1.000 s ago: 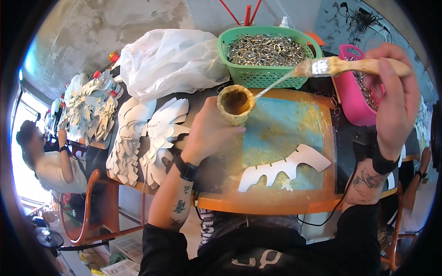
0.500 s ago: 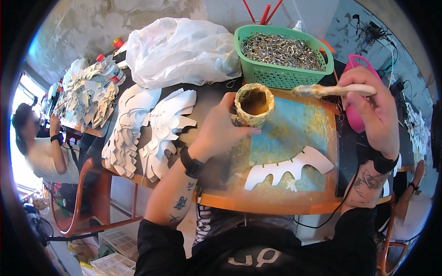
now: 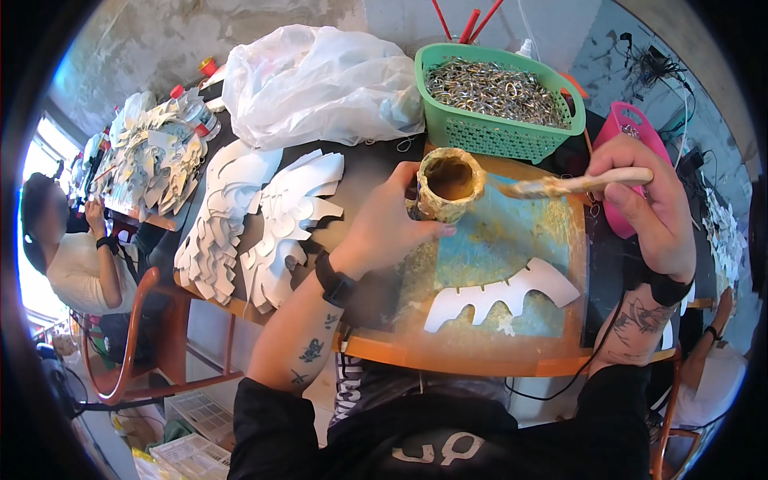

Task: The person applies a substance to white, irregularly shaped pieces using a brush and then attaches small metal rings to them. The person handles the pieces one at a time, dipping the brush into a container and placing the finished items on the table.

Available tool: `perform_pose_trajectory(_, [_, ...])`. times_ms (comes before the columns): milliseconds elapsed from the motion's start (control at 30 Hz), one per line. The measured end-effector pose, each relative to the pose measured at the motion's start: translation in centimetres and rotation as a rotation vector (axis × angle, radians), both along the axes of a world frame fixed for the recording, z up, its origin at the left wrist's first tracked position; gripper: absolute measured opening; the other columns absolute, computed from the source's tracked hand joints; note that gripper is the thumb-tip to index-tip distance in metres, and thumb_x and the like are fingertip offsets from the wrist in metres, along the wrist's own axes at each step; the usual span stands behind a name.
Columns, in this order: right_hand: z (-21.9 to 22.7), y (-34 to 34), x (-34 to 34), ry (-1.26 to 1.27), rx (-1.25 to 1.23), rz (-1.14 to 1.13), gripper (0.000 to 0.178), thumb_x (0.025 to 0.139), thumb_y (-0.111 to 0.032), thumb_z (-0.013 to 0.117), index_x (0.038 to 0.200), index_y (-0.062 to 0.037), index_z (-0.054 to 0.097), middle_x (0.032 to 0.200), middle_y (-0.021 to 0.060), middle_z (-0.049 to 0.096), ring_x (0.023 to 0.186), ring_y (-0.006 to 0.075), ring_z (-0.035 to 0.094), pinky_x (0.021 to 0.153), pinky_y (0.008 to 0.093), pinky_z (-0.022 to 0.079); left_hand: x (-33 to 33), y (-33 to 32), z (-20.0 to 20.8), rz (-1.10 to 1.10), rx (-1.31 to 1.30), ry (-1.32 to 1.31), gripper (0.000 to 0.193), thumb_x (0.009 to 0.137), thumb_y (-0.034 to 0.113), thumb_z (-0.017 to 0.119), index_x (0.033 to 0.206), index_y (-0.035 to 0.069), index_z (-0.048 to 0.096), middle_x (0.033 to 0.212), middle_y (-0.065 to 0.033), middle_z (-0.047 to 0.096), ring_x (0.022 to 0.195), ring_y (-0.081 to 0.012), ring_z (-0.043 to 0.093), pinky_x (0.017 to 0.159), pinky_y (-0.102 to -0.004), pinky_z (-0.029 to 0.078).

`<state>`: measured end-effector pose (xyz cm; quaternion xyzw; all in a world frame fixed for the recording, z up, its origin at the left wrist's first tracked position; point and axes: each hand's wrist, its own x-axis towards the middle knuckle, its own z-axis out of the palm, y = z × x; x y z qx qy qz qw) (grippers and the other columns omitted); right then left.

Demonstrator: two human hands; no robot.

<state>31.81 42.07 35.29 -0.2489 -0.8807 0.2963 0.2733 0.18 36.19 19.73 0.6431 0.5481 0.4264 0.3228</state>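
Observation:
My left hand (image 3: 392,228) grips a glue-crusted cup (image 3: 448,184) and holds it tilted above the blue work board (image 3: 512,240). My right hand (image 3: 652,204) holds a wooden-handled brush (image 3: 572,185) level, its bristle tip just right of the cup's rim. A white jagged cut-out piece (image 3: 500,294) lies flat on the board below the cup, between my two forearms.
Stacks of white cut-out pieces (image 3: 256,224) lie left of the board. A green basket (image 3: 500,100) of metal rings, a white plastic bag (image 3: 320,80) and a pink tub (image 3: 628,160) stand behind. Another person (image 3: 68,248) sits at far left beside an orange chair (image 3: 152,328).
The brush came down from high on the right to the cup's rim. My left hand lifted and tilted the cup slightly.

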Motion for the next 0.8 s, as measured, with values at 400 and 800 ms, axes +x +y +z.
perform_pose_trajectory(400, [1.9, -0.7, 5.6, 0.543, 0.449, -0.370, 0.036, 0.112, -0.018, 0.051, 0.136, 0.0061, 0.062, 0.100, 0.0107, 0.073, 0.088, 0.0128, 0.066, 0.081, 0.0274, 0.051, 1.1, 0.3, 1.0, -0.030, -0.150, -0.117, 0.085, 0.073, 0.011, 0.096, 0.144, 0.002, 0.051, 0.136, -0.0083, 0.065, 0.129, -0.0184, 0.061, 0.113, -0.0367, 0.047])
perform_pose_trajectory(800, [-2.6, -3.1, 4.6, 0.977, -0.123, -0.238, 0.031, 0.111, -0.026, 0.053, 0.115, 0.0019, 0.066, 0.098, 0.0131, 0.074, 0.080, 0.0219, 0.072, 0.074, 0.0325, 0.055, 0.4, -3.9, 3.2, 0.106, 0.277, -0.066, 0.064, 0.086, 0.013, 0.083, 0.142, 0.002, 0.053, 0.139, -0.0093, 0.064, 0.122, -0.0229, 0.064, 0.102, -0.0350, 0.050])
